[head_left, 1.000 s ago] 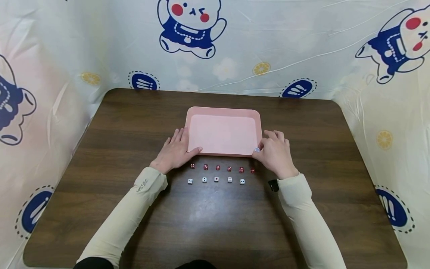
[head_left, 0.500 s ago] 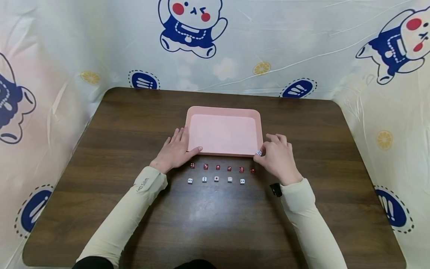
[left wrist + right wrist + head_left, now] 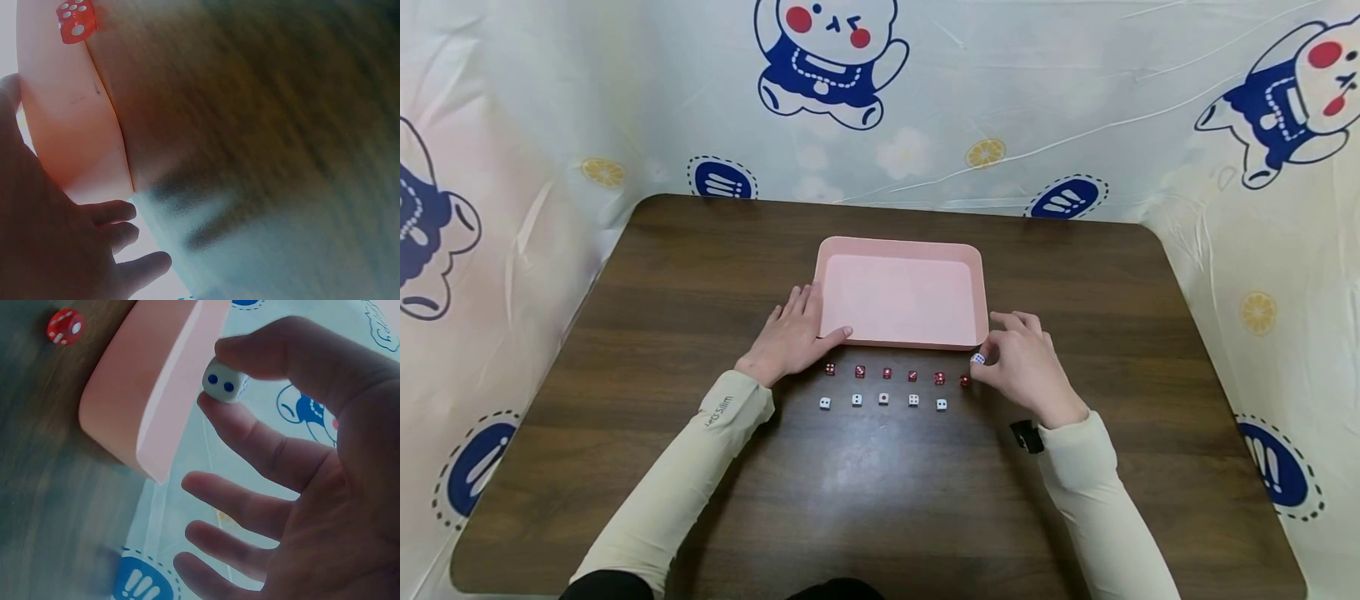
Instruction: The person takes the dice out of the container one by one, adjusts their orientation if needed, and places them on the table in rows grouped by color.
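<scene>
Between thumb and index finger, my right hand [image 3: 1022, 367] pinches a white die [image 3: 224, 381] with blue pips, just off the near right corner of the pink tray [image 3: 901, 342]; the other fingers are spread apart. My left hand [image 3: 786, 333] rests at the tray's near left corner with straight fingers, its thumb on the near rim. In front of the tray runs a row of several red dice [image 3: 887, 373]. Nearer to me lies a row of several white dice [image 3: 883, 399]. A red die [image 3: 77, 20] shows close to the tray wall in the left wrist view.
The dark wooden table [image 3: 700, 250] has rounded corners. A patterned plastic sheet [image 3: 925, 100] hangs behind it and along both sides. A black band [image 3: 1027, 436] sits on my right wrist.
My right hand has moved toward me and slightly right with the white die, from the tray's near right corner to beside the end of the red row. The left hand stays put.
</scene>
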Motion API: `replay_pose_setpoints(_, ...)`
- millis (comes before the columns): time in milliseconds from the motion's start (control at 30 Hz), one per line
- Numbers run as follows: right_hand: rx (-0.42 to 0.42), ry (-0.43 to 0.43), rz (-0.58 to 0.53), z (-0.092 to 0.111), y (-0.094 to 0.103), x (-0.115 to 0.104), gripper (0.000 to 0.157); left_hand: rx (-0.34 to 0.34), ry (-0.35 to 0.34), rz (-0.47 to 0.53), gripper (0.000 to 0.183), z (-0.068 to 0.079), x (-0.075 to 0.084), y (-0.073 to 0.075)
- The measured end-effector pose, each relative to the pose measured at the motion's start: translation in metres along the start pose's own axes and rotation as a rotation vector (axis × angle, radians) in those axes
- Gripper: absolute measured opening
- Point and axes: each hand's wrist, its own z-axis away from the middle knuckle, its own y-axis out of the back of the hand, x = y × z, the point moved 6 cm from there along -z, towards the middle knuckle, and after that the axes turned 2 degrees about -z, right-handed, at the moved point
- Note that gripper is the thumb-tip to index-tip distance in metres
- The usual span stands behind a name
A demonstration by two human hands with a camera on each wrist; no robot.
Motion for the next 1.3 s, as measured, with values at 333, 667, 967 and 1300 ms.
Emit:
replay_pose_setpoints(333, -0.053, 0.046, -0.022, 0.009, 0.0, -0.006, 0.016, -0.005, 0.006, -0.002, 0.105, 0.0, -0.001, 0.0)
replay_pose_setpoints(667, -0.066, 0.137, 0.019, 0.017, -0.009, -0.01, 0.013, -0.001, 0.004, 0.002, 0.104, -0.001, -0.003, -0.002)
replay_pose_setpoints(967, -0.096, 0.127, 0.034, 0.019, -0.018, -0.007, 0.012, 0.008, -0.007, -0.003, 0.104, -0.001, -0.002, -0.002)
replay_pose_setpoints(1300, -0.054, 0.158, 0.042, 0.024, -0.026, -0.003, 0.012, 0.015, -0.01, 0.004, 0.103, -0.002, -0.002, -0.001)
